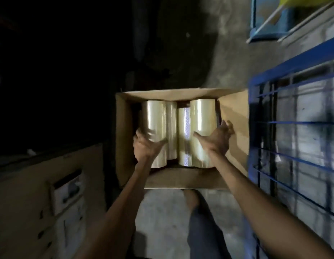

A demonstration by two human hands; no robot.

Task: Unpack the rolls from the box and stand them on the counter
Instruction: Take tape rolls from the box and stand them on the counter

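Down at the bottom, a leg in dark trousers (199, 227) and a bare foot (190, 200) on the grey concrete floor (162, 212). Just beyond, an open cardboard box (181, 179) on that floor, flaps splayed out. Over it, left hand (145, 145) spread wide, fingers laid on the leftmost shiny roll (155, 126), blurred, not clearly closed around it. Right hand (216, 137) also splayed open, palm against the rightmost roll (202, 116), thumb stretched across its front. Between those two, a narrower roll (171, 128) and a lower roll (184, 135) with a bright glare stripe, all four lying lengthwise inside the box, packed side by side. Off to the left, a tan carton (50, 193) with a pale label. To the right, a blue wire cage (297, 116) touching the box flap. Farther up, a blue crate (269, 21) with pale sticks across it; darkness beyond.
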